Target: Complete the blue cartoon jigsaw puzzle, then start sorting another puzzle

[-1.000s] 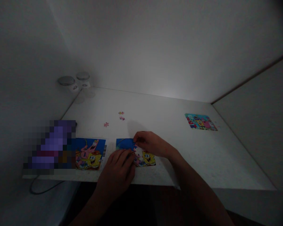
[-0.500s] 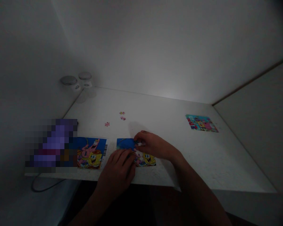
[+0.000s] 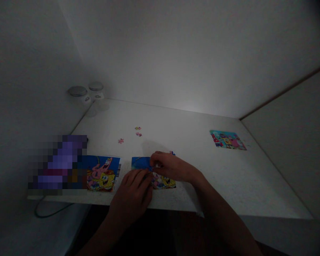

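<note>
A partly assembled cartoon puzzle (image 3: pixel 165 182) lies near the table's front edge, part of it hidden under both hands. My left hand (image 3: pixel 136 186) rests on its left side, fingers bent and close together. Above the puzzle's upper middle, my right hand (image 3: pixel 170 166) pinches something too small to make out. A loose blue piece (image 3: pixel 172 153) shows just behind the right hand. Farther back lie a pink piece (image 3: pixel 121 141) and two small pieces, one (image 3: pixel 139 134) in front of the other (image 3: pixel 138 128). The matching picture card (image 3: pixel 102 174) is left of my left hand.
Another cartoon picture (image 3: pixel 229 140) lies at the right on the white table (image 3: pixel 176 126). Two lidded clear jars, one (image 3: pixel 81 96) left of the other (image 3: pixel 97 93), stand at the back left. A blurred purple object (image 3: pixel 61 163) overlaps the card, with a cable (image 3: pixel 46 215) below.
My right hand has shifted slightly left and down over the puzzle, its fingers more curled. The blue piece behind it has come into view. My left hand has hardly moved.
</note>
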Demonstrator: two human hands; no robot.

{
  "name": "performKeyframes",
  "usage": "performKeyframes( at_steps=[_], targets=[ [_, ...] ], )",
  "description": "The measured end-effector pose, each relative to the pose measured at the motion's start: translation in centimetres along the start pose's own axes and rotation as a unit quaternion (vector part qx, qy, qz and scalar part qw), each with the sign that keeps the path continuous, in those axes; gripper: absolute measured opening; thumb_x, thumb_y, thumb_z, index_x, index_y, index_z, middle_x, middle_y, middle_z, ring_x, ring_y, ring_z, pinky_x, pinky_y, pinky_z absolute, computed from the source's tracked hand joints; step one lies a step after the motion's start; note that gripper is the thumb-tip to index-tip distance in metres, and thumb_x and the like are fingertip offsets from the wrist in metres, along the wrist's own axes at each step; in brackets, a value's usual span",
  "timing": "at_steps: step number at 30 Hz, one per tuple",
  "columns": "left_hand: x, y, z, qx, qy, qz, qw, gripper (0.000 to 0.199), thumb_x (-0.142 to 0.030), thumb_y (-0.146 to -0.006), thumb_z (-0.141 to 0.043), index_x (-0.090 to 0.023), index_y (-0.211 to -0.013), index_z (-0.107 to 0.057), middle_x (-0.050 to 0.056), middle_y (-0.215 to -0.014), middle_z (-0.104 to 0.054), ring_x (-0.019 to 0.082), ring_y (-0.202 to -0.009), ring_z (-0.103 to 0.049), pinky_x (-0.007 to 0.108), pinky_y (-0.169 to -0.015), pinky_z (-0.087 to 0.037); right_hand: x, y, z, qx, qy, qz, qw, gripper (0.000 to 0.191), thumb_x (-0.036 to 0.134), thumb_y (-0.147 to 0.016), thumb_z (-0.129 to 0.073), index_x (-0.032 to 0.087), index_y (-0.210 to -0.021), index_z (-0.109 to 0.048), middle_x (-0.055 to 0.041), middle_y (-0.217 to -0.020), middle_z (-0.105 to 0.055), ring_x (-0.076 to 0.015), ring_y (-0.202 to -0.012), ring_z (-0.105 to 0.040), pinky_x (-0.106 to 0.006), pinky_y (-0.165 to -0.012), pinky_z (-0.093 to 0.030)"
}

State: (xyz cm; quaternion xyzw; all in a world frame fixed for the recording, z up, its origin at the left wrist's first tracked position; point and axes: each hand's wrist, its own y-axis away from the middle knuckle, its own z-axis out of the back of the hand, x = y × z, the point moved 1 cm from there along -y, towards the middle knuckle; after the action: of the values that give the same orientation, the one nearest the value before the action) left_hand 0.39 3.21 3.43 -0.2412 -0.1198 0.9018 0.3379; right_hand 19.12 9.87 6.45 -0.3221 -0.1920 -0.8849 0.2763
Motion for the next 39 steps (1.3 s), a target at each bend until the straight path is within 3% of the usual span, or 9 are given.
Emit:
performKeyframes(
  at_steps=[6, 15, 19, 25, 29, 34, 39],
  targets=[
    [0.0, 0.0, 0.1, -0.004, 0.0, -0.003, 1.0, 0.028, -0.021, -0.091, -0.045, -0.016, -0.113, -0.062, 0.01, -0.115, -0.062, 0.024, -0.109, -0.054, 0.044, -0.095, -0.047, -0.2, -0.1, 0.2, -0.015, -0.057, -0.022, 0.998, 0.015, 0.01, -0.077, -0.054, 0.02, -0.088, -0.058, 0.0006, -0.08, -0.061, -0.0117, -0.069, -0.055, -0.023, -0.063, -0.042],
    [0.0, 0.0, 0.0, -0.004, 0.004, -0.002, 1.0, 0.028, -0.02, -0.091, -0.045, -0.015, -0.114, -0.06, 0.009, -0.116, -0.063, 0.025, -0.109, -0.054, 0.044, -0.095, -0.047, -0.6, 0.2, 0.7, -0.023, -0.117, -0.033, 0.992, 0.02, 0.012, -0.081, -0.052, 0.019, -0.098, -0.058, -0.0014, -0.085, -0.061, -0.0122, -0.073, -0.056, -0.024, -0.065, -0.046],
    [0.0, 0.0, 0.1, -0.004, 0.003, 0.001, 1.0, 0.028, -0.021, -0.091, -0.045, -0.016, -0.114, -0.061, 0.009, -0.116, -0.062, 0.025, -0.109, -0.055, 0.044, -0.095, -0.046, -0.7, 0.2, 0.9, -0.03, -0.21, -0.078, 0.974, 0.019, 0.019, -0.085, -0.051, 0.02, -0.102, -0.06, -0.0031, -0.092, -0.062, -0.0119, -0.074, -0.058, -0.024, -0.064, -0.049],
    [-0.1, 0.0, 0.2, 0.005, 0.008, 0.004, 1.0, 0.029, -0.02, -0.092, -0.045, -0.017, -0.116, -0.06, 0.009, -0.117, -0.062, 0.025, -0.109, -0.054, 0.044, -0.095, -0.046, -1.2, 0.1, 1.1, -0.016, -0.306, -0.158, 0.939, 0.012, 0.027, -0.082, -0.057, 0.018, -0.089, -0.057, 0.0013, -0.068, -0.059, -0.0105, -0.055, -0.056, -0.023, -0.05, -0.046],
    [0.0, 0.1, 0.0, 0.005, 0.009, 0.006, 1.0, 0.029, -0.021, -0.092, -0.045, -0.017, -0.117, -0.059, 0.009, -0.117, -0.062, 0.025, -0.109, -0.054, 0.045, -0.095, -0.046, -1.1, 0.2, 0.8, -0.031, -0.24, -0.181, 0.953, 0.008, 0.024, -0.08, -0.057, 0.017, -0.085, -0.058, 0.0005, -0.068, -0.059, -0.0106, -0.054, -0.056, -0.022, -0.048, -0.044],
    [0.1, 0.2, 0.0, 0.012, 0.007, 0.007, 1.0, 0.03, -0.021, -0.092, -0.045, -0.016, -0.119, -0.058, 0.009, -0.118, -0.061, 0.025, -0.109, -0.053, 0.046, -0.095, -0.046, -0.8, 0.0, 0.0, -0.037, -0.152, -0.149, 0.976, 0.006, 0.019, -0.08, -0.057, 0.017, -0.085, -0.061, -0.0028, -0.076, -0.065, -0.0127, -0.064, -0.059, -0.023, -0.054, -0.043],
    [0.0, 0.0, 0.0, 0.012, 0.007, 0.006, 1.0, 0.029, -0.021, -0.092, -0.044, -0.015, -0.116, -0.06, 0.009, -0.116, -0.062, 0.026, -0.109, -0.053, 0.046, -0.094, -0.047, -0.3, -0.2, -0.4, -0.062, -0.078, -0.164, 0.981, 0.006, 0.017, -0.081, -0.056, 0.017, -0.085, -0.061, -0.0037, -0.078, -0.066, -0.0135, -0.066, -0.058, -0.024, -0.058, -0.041]
  ],
)
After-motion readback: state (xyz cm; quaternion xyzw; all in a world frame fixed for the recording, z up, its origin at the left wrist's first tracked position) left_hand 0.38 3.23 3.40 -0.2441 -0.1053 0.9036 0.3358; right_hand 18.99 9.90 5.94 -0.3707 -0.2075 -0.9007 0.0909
